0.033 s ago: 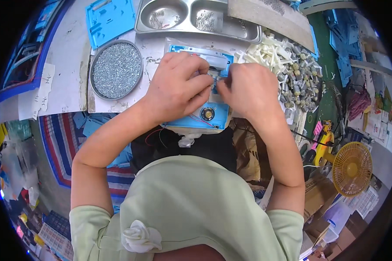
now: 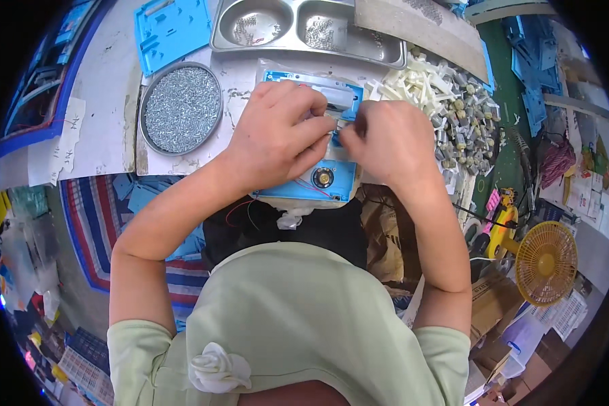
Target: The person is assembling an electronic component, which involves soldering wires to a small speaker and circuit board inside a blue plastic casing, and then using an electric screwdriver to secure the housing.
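Observation:
A light-blue plastic casing (image 2: 342,177) lies before me at the table's near edge, on a pale, wrapped pad. A round black speaker (image 2: 323,178) and thin red wires show in its near half. Both my left hand (image 2: 277,132) and my right hand (image 2: 392,142) are over the middle of the casing, fingertips close together. The left fingers are bent and pinched; what lies between them is hidden. My right thumb and fingers also close in a pinch, on something too small to make out. A grey panel (image 2: 328,95) sits in the casing's far half.
Left stands a round bowl (image 2: 145,125) of small screws. A steel tray (image 2: 304,51) with small metal parts lies at the back. White plastic pieces (image 2: 419,84) and small motors (image 2: 463,128) are heaped right. A blue panel (image 2: 172,34) lies back left; a yellow fan (image 2: 547,264) stands right.
My right hand has shifted very slightly to the right and nearer to me. The left hand stays nearly in place, and the casing has not moved.

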The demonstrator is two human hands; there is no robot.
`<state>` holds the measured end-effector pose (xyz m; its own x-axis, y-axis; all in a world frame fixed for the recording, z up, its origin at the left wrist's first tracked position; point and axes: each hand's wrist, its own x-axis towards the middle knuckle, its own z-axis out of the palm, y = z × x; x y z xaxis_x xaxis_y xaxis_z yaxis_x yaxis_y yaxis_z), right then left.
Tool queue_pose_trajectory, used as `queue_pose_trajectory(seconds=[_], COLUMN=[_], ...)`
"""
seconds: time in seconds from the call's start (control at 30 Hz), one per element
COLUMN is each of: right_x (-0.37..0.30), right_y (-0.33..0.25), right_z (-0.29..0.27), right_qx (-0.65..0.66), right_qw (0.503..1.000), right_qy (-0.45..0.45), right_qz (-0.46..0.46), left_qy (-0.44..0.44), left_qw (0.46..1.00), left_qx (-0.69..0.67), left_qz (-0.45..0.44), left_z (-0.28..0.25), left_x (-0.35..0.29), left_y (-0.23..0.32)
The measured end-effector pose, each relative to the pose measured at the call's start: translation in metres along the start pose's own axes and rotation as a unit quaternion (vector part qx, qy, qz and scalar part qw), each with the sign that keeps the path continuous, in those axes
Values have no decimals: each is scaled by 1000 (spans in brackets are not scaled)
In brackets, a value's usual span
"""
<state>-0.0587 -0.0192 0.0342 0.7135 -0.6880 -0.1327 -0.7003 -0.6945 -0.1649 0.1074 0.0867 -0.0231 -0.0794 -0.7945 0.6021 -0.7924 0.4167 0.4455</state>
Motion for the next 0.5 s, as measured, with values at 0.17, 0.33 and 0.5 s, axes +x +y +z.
queue_pose_trajectory(seconds=[0.17, 0.33, 0.5], right_x=[-10, -4, 4], right_y=[11, 27, 23], right_z=[14, 14, 7], right_qx=[111, 233, 102], right_qw=[993, 970, 993], right_qy=[38, -22, -54], right_qz=[29, 61, 2], left_qy=[-45, -59, -59], left_qw=[998, 997, 997], left_qx=[32, 48, 42], left_qz=[10, 12, 14], left_z=[4, 5, 5], left_x=[3, 0, 0], left_y=[1, 1, 0])
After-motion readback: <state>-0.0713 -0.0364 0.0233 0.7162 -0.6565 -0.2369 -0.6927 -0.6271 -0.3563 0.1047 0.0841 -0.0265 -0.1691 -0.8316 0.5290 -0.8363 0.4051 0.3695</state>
